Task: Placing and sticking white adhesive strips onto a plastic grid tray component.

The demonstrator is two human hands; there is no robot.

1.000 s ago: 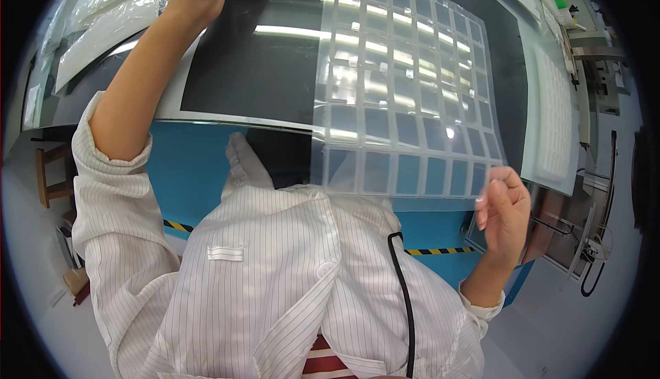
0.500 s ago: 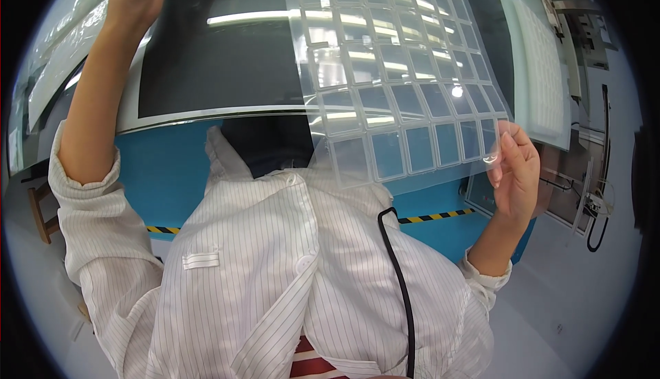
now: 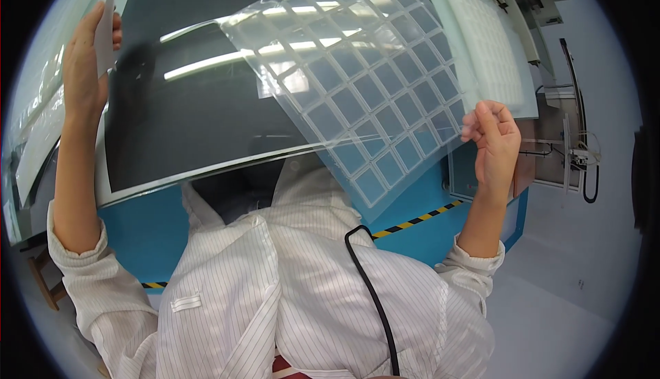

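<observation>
In my left hand, at the far left of the black table surface, is a thin white strip, pinched between thumb and fingers. My right hand grips the right edge of a clear plastic sheet with fingers and thumb pressed together. Rows of rectangular cells cover this sheet. It slants over the right part of the black surface, and its lowest corner hangs past the near edge, in front of my body.
Clear film-like sheets lie along the left side. A pale stack of sheets with a cell pattern sits on the right. Beyond it stands metal machinery. A blue panel with yellow-black tape is below the table edge.
The clear sheet has turned and swung leftward, now lying at a slant over the table. My left hand shows lower and further left, and my right hand slightly higher and further left. The view has shifted somewhat.
</observation>
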